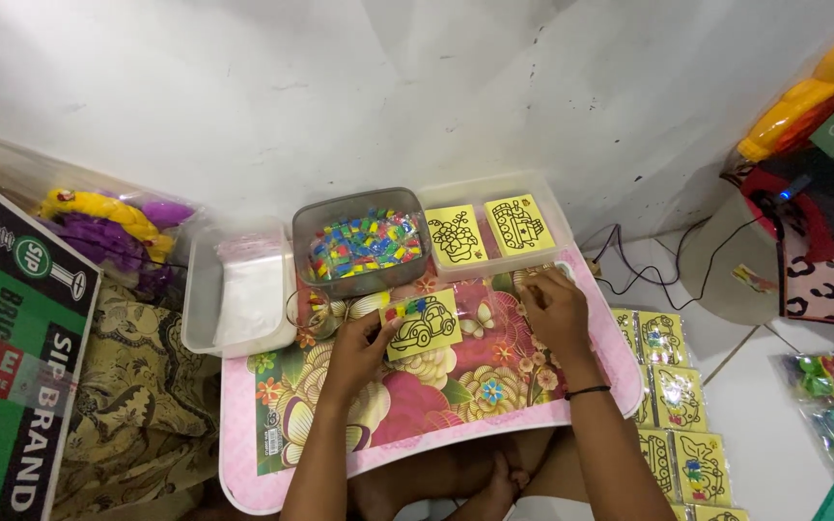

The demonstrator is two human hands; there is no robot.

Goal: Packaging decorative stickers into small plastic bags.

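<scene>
Hands first: left hand [364, 349] pinches a yellow car card [422, 325] with a strip of colour packets on top, mid-frame on the floral surface [407, 410]. Right hand [554, 307] is curled with fingertips down just right of it; can't tell if it's got anything. Upper centre, the grey tub of packets [360, 243] looks full and the clear tray [539, 196] holds two cards. Finished packs [676, 400] are lined up lower right, so plenty's left.
</scene>
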